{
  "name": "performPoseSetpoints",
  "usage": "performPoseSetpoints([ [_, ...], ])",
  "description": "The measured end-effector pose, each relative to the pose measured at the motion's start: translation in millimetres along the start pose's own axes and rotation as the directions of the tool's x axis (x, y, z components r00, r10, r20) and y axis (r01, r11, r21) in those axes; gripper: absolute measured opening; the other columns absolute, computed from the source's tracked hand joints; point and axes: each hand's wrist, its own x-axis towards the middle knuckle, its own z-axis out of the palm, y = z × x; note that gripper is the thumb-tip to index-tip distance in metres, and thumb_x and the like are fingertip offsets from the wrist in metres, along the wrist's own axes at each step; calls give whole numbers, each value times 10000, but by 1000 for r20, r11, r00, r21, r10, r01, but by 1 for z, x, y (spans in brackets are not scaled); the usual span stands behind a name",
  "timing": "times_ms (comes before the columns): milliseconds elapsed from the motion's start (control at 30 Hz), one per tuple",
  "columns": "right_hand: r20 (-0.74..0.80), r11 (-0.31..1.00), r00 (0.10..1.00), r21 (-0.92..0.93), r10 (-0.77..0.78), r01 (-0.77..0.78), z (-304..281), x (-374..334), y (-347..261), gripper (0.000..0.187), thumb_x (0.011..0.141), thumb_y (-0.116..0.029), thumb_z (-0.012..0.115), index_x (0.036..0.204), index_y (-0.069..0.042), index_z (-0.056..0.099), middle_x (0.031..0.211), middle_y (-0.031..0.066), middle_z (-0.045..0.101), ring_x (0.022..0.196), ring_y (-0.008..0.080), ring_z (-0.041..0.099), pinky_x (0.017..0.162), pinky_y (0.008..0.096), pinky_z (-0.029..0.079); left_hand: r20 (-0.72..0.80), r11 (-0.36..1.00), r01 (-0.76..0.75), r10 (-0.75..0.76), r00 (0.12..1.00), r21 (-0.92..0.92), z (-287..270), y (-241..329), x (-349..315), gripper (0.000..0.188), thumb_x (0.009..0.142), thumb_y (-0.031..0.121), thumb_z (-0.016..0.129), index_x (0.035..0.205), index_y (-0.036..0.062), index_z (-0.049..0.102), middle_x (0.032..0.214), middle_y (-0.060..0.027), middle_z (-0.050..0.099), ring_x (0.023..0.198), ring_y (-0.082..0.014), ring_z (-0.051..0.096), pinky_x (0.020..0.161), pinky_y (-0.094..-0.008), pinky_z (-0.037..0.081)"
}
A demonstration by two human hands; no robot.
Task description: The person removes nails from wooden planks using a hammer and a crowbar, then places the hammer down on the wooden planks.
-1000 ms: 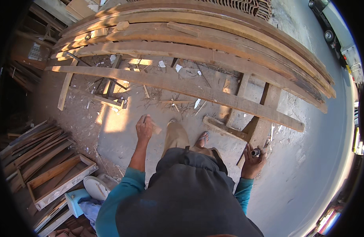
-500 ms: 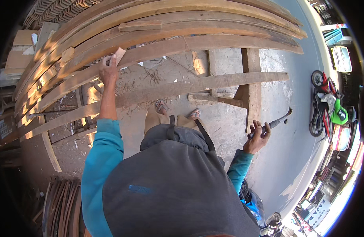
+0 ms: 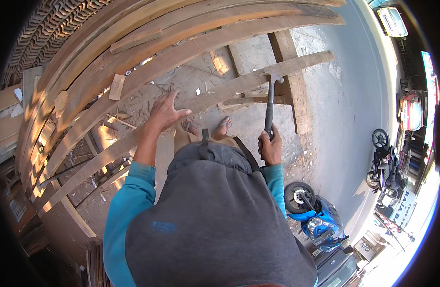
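My right hand (image 3: pixel 271 145) grips a claw hammer (image 3: pixel 270 109) by its dark handle, with the metal head pointing away from me over the nearest plank (image 3: pixel 220 91). Fingers spread and thumb out, my left hand (image 3: pixel 166 113) is empty and hovers over or rests on that same plank; I cannot tell whether it touches. Beyond it, a small wood block (image 3: pixel 117 87) lies across the edge of a long beam (image 3: pixel 157 74). A second small block (image 3: pixel 60 100) and a short wood offcut (image 3: pixel 136 40) sit on the beams farther off.
A thick timber support (image 3: pixel 289 71) runs under the planks at right. Curved roof tiles (image 3: pixel 43 40) are stacked far left. A blue motorbike (image 3: pixel 320 220) stands close at my right, with a road (image 3: pixel 353 95) beyond. Wood scraps litter the ground.
My left hand has let go of the small wood block, left on the beam, and drawn back toward me. The hammer has swung from pointing right to pointing away. My view has turned.
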Motion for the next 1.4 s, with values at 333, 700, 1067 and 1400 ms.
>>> performPoseSetpoints([
  [333, -178, 895, 911, 190, -372, 403, -12, -12, 2, 414, 927, -302, 703, 1118, 35, 559, 703, 43, 585, 569, 126, 583, 505, 255, 431, 179, 988, 129, -142, 974, 87, 16, 5, -10, 850, 708, 608, 789, 1249, -23, 608, 1173, -308, 645, 1095, -428, 633, 940, -501, 495],
  [700, -23, 810, 906, -458, -423, 367, -21, -1, -38, 395, 920, -387, 710, 961, -11, 593, 680, 124, 611, 548, 242, 602, 550, 381, 481, -119, 923, -269, 310, 943, 275, 65, 7, -48, 553, 700, 358, 846, 1108, 65, 616, 941, -164, 636, 925, -369, 595, 802, -471, 480],
  [1067, 162, 586, 966, -770, -202, 252, -39, -9, 22, 390, 908, -439, 673, 968, -70, 565, 739, 197, 664, 702, 413, 667, 629, 481, 528, -67, 918, -240, 274, 959, 315, 67, 2, -49, 525, 745, 367, 807, 1148, 85, 625, 950, -137, 682, 921, -355, 608, 808, -473, 472],
  [1400, 343, 578, 828, -596, -444, 557, -15, -35, -1, 336, 900, -352, 713, 991, -49, 600, 704, 184, 633, 706, 379, 665, 625, 433, 519, -53, 925, -220, 248, 967, 310, 65, 5, -52, 522, 746, 367, 811, 1123, 60, 619, 1000, -156, 671, 964, -378, 598, 857, -489, 468],
])
